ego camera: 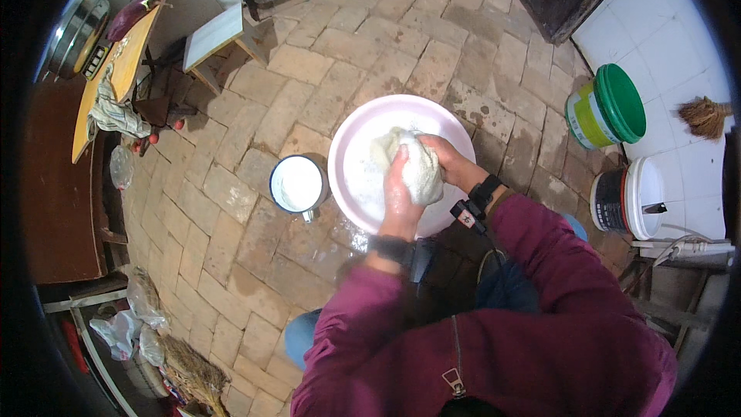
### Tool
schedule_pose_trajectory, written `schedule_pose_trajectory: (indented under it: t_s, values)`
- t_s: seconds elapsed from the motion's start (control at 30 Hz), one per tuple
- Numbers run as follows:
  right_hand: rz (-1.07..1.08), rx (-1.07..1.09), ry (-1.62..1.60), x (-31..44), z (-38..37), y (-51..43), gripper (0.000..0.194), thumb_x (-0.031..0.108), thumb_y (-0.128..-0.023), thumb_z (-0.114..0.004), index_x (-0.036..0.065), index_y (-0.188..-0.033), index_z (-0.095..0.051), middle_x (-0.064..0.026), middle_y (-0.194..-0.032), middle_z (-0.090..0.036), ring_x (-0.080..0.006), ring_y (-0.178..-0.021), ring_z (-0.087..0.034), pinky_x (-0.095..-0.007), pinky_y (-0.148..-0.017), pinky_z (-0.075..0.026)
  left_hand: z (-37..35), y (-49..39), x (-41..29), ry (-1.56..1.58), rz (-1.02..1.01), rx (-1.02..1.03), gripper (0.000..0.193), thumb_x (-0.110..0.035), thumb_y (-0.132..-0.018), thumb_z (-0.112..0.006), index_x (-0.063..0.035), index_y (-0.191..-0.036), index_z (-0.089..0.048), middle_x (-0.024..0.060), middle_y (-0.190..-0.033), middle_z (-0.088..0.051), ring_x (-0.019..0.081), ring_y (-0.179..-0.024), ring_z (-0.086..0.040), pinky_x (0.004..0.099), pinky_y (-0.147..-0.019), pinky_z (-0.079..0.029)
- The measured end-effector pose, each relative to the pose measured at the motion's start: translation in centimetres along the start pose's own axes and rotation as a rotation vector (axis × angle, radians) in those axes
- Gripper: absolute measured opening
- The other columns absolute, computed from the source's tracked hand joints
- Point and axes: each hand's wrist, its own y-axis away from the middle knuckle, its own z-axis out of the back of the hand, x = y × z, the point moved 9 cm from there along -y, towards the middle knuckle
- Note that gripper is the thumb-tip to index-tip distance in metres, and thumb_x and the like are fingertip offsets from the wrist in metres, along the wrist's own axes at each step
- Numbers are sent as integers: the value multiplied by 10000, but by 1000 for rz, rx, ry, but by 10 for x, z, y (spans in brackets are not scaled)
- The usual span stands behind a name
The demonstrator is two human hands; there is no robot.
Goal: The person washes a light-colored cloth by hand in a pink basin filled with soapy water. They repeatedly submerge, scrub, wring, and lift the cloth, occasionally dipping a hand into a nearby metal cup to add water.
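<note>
A wet, pale cloth (pixel 422 171) is bunched up between my two hands over a round pink plastic basin (pixel 346 200). My left hand (pixel 401 191) grips its near left side, thumb lying on top. From the right, my right hand (pixel 448 159) clasps the cloth's upper side, with some fingers hidden behind it. White suds (pixel 365 171) cover the basin's bottom, and part of the cloth hangs toward them. Just left of the basin, a white enamel mug (pixel 296 183) with a blue rim stands on the brick floor.
A green bucket (pixel 605 107) and a white-rimmed bucket (pixel 628 198) stand along the right wall. A small wooden stool (pixel 215 40) and a yellow board bearing an eggplant (pixel 132 17) are at upper left. Plastic bags (pixel 118 333) and a straw broom (pixel 191 365) lie at lower left.
</note>
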Motion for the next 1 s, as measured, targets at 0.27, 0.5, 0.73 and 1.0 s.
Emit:
schedule_pose_trajectory:
  t_s: [0.27,0.5,0.73,1.0]
  values:
    - [833,-94,960,67,-75,66,299,149,-845,-566,-6,-1099,-591,-139,-1147,-583,-242,-1026,-550,-364,-878,-435,30,-27,-37,221,-57,45,458,-352,-962,-432,12,-1236,-473,159,-1145,-574,290,-1073,-560,411,-917,-464]
    - [1050,-128,1324,57,-102,87,348,16,-739,-588,-13,-1086,-590,-150,-1300,-477,-302,-1174,-457,-376,-932,-413,27,-16,-34,122,-163,-83,338,-297,-952,-471,-14,-1129,-526,123,-1044,-587,240,-960,-576,361,-852,-479]
    - [206,-5,23,21,-6,11,271,239,-947,-477,12,-1053,-582,-68,-1016,-606,-146,-926,-557,-294,-816,-457,-18,8,-7,54,-3,42,412,-215,-906,-554,5,-1245,-473,119,-1111,-587,241,-1000,-585,367,-894,-477]
    - [734,-136,866,75,-56,68,326,165,-907,-528,-48,-1152,-557,-196,-1124,-590,-249,-978,-579,-310,-850,-447,14,-19,-37,163,-47,2,453,-340,-932,-490,-15,-1248,-485,145,-1161,-585,269,-1053,-576,396,-916,-466]
